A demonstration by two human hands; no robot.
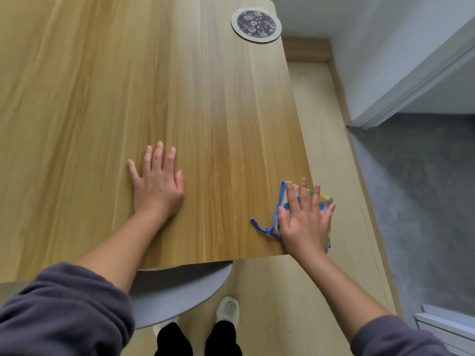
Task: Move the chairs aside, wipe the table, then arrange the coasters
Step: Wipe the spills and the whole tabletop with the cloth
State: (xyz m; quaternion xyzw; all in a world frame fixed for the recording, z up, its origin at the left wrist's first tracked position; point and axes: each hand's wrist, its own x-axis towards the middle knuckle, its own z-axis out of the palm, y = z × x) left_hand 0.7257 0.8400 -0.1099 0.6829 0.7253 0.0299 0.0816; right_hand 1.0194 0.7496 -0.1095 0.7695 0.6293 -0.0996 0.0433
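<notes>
From the head camera, the left hand (158, 183) lies flat on the light wood-grain table with rounded corners (205, 98). Its fingers (157, 155) are straight and a little spread, with the thumb out to the side. It holds nothing, and it looks like a brace for the body while the other arm works.

The right hand (304, 219) presses down on a cream cloth with coloured dots and blue edging (324, 198) at the near right corner of the table. The fingers (303, 191) are straight and fanned apart, covering most of the cloth rather than gripping it. A flat palm like this spreads the pressure for wiping. The cloth's right side hangs just over the table edge, and a loop of blue trim trails to its left.

A round coaster with a dark floral centre and a pale rim (256, 23) sits alone at the far right corner, well apart from both hands (probably left there until the wiping is done).

A grey rounded chair seat (180, 291) shows under the near edge, just beside the person's legs. By my reading, the wiping step is in hand and the coaster arranging is not yet begun.
</notes>
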